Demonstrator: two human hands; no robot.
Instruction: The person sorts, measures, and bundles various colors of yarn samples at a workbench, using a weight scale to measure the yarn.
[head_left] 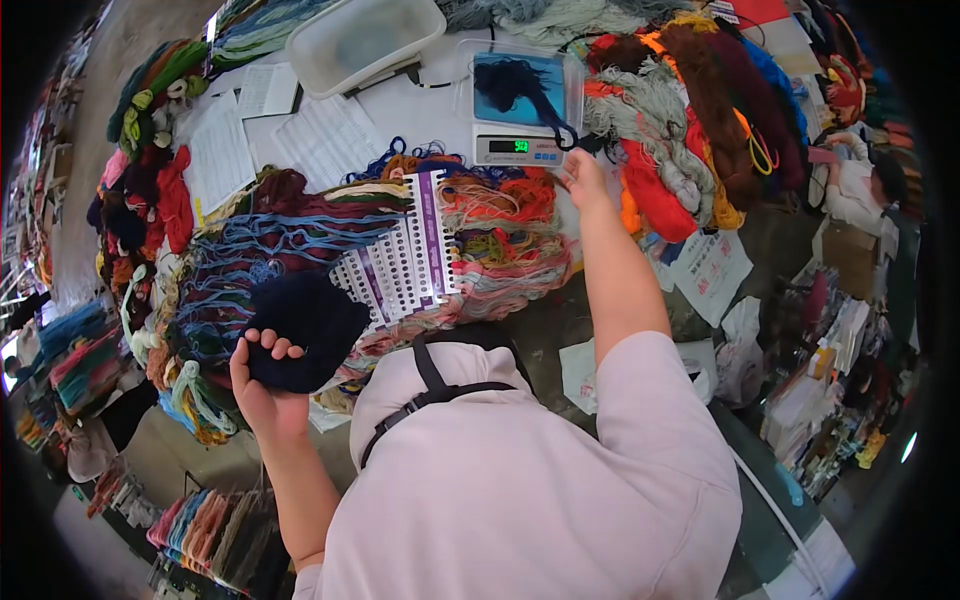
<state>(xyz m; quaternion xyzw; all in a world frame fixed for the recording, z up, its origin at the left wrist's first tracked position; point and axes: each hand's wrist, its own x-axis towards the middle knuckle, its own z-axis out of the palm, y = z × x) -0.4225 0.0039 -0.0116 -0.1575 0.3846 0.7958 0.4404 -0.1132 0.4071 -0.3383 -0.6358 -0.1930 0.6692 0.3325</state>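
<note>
My left hand (pixel 268 372) has its fingers curled round a dark navy bundle of yarn (pixel 312 325), above the rows of coloured skeins. On the right, my right hand (pixel 582 178) is beside the front right corner of a digital scale (pixel 518 146), its fingers bent together near the end of a dark yarn strand. That strand trails from a dark navy clump (pixel 510 85) on the scale's blue pan. Whether the fingertips grip the strand is too small to tell. Green digits are lit on the scale's display.
White punched cards (pixel 432 235) lie among the skeins in the middle. A plastic tub (pixel 365 45) stands behind, with paper sheets (pixel 222 155) to its left. Heaped yarn (pixel 655 190) lies right of the scale. Another person (pixel 855 190) is at the far right.
</note>
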